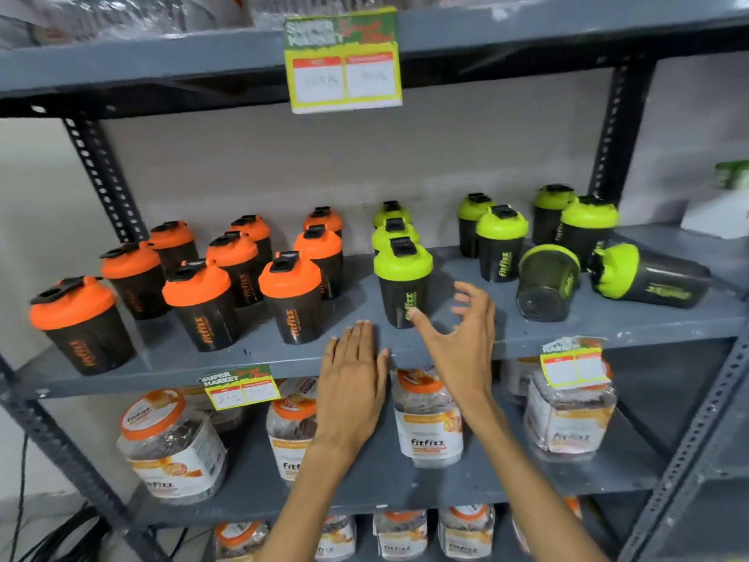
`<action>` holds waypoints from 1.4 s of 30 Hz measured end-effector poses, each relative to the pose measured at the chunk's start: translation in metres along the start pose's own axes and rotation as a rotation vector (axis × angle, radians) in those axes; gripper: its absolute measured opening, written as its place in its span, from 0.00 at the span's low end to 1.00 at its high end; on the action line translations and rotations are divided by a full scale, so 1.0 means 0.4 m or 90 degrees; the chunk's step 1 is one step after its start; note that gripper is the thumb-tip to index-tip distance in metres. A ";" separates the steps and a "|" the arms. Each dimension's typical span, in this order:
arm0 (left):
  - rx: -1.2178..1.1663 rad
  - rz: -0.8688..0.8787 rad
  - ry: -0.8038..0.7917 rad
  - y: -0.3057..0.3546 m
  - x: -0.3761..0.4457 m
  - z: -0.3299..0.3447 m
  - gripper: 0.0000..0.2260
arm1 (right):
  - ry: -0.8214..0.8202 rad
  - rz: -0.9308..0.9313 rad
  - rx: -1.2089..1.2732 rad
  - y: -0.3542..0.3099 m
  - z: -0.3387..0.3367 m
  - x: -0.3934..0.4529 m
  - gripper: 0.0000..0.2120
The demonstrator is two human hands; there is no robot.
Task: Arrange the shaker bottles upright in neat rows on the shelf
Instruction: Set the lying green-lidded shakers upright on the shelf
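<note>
Grey metal shelf (466, 338): orange-lidded black shakers (289, 298) and most green-lidded shakers (403, 283) upright in rows. Two toppled green ones (547, 281) remain. Left hand (352, 379) flat, right hand (462, 330) spread, both empty.

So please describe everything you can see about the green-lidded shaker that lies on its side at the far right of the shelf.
The fallen shaker lies on its side on the grey shelf, lid pointing left, base pointing right. It has a dark, translucent-looking plastic cup with green lettering and a bright green domed lid with a black cap. No hand touches it. A second toppled shaker lies just left of it, base toward the camera; whether the two touch is unclear.
</note>
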State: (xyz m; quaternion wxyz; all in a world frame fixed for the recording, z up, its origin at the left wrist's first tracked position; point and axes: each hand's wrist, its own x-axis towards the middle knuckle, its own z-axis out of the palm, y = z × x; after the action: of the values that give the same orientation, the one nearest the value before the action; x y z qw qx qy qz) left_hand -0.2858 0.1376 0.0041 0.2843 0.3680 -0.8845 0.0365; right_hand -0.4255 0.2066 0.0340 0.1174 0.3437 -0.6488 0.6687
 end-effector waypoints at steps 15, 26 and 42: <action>-0.172 0.074 0.018 0.365 0.040 0.002 0.21 | -0.182 0.253 -0.188 0.116 -0.411 0.294 0.35; -0.069 0.019 -0.188 0.399 0.198 0.077 0.19 | -0.260 0.322 -0.181 0.131 -0.355 0.354 0.44; -0.024 0.028 -0.150 0.395 0.189 0.108 0.22 | -0.054 0.101 -0.053 0.149 -0.343 0.287 0.45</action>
State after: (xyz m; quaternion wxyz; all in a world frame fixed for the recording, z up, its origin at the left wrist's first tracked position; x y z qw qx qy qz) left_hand -0.4556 0.1929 0.0308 0.1843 0.3446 -0.9203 -0.0176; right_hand -0.5883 0.2956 0.0681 0.0507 0.3139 -0.7057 0.6332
